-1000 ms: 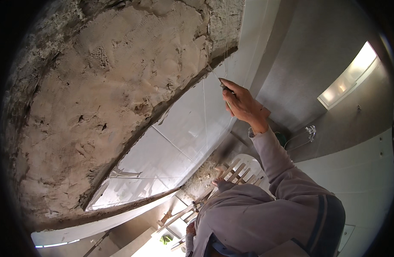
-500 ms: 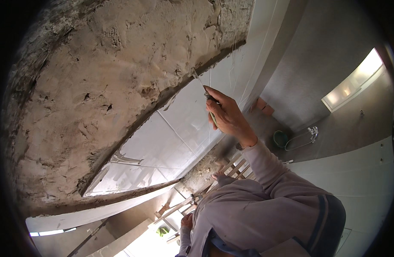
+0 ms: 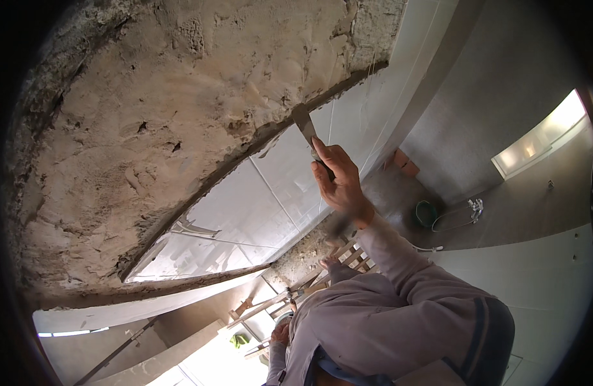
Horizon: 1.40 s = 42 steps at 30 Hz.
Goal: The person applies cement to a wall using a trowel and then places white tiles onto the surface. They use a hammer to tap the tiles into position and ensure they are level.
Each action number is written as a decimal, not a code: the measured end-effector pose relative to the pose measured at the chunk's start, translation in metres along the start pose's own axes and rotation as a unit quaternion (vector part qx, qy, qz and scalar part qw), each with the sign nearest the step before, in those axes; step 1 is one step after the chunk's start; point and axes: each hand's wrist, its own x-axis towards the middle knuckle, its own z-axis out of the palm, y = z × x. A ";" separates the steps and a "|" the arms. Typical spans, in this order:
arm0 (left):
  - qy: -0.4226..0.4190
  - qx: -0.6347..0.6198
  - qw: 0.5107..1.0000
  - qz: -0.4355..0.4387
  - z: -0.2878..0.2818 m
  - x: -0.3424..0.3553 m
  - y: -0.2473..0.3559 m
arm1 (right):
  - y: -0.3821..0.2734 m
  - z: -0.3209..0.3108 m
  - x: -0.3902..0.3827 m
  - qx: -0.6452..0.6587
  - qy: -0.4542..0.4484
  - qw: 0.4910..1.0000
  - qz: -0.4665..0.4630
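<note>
Right hand (image 3: 340, 185) grips a scraper (image 3: 307, 132), blade tip touching the mortar edge where the rough plastered wall (image 3: 180, 116) meets white tiles (image 3: 271, 193). Left hand (image 3: 282, 332) hangs low near wooden ladder (image 3: 338, 257), curled, grip unclear.

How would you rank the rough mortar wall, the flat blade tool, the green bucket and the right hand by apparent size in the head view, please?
1. rough mortar wall, by far.
2. right hand, though it is near the camera.
3. flat blade tool and green bucket look alike; unranked.
</note>
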 end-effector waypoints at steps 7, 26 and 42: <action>-0.033 0.020 0.999 0.001 -0.004 0.003 0.013 | -0.009 -0.020 -0.002 -0.135 -0.098 0.984 0.060; 0.020 -0.010 1.000 0.019 0.007 0.016 0.006 | -0.057 -0.068 0.057 -0.199 -0.231 0.952 0.041; 0.096 0.022 0.987 0.126 -0.023 0.022 0.050 | -0.059 -0.046 0.041 -0.162 -0.209 0.964 0.034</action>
